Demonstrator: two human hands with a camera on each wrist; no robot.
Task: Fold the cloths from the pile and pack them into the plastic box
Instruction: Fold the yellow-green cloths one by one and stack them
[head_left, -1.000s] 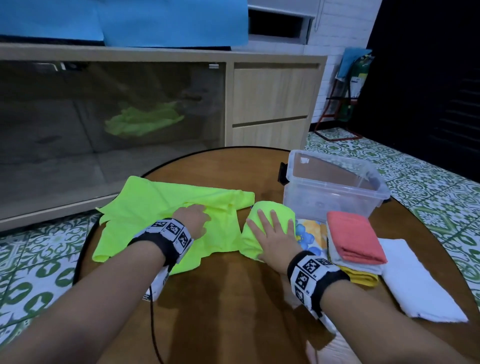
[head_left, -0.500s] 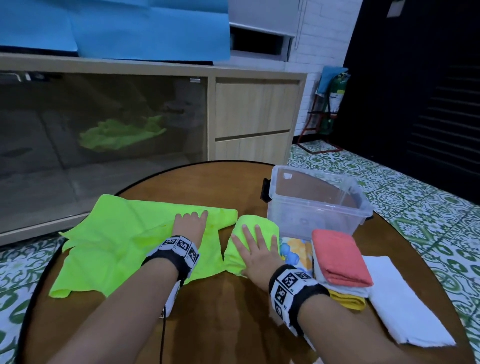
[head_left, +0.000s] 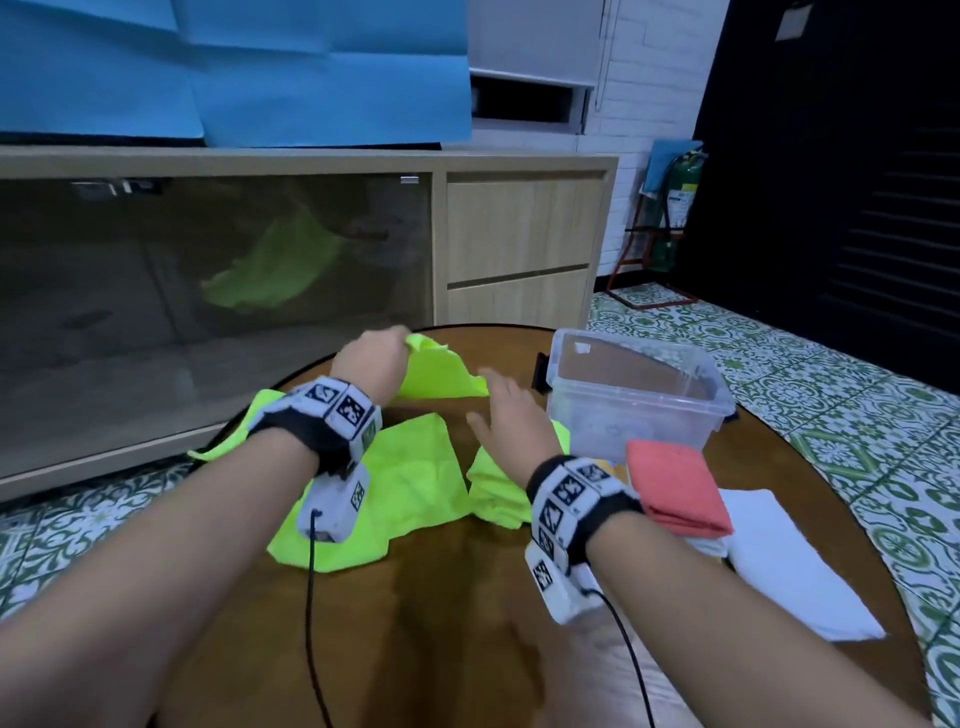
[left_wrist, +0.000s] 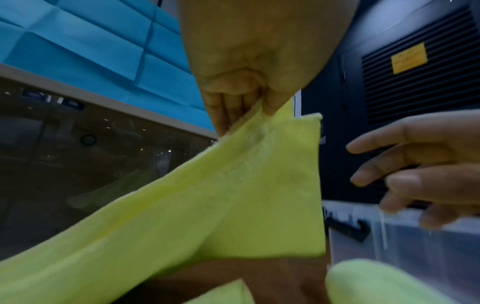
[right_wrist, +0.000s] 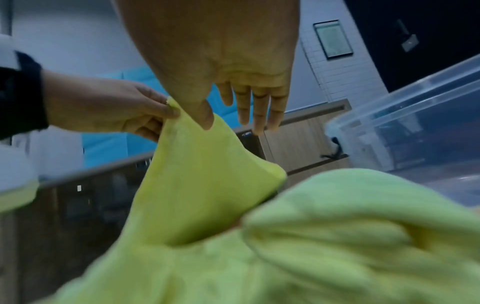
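While edge-pinched, cloth (head_left: 415, 478) beside box (head_left: 634, 395)

A round table (head_left: 457, 613) stands before a long cabinet (head_left: 519, 249). On the table, a spread cloth (head_left: 415, 483) lies left, a plastic box (head_left: 631, 395) right (toward the far edge), a stack of folded cloths (head_left: 675, 488) just in front of the box.

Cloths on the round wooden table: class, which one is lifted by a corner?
The large neon-green cloth, pinched by the left hand. The folded coral and white cloths lie flat, untouched.
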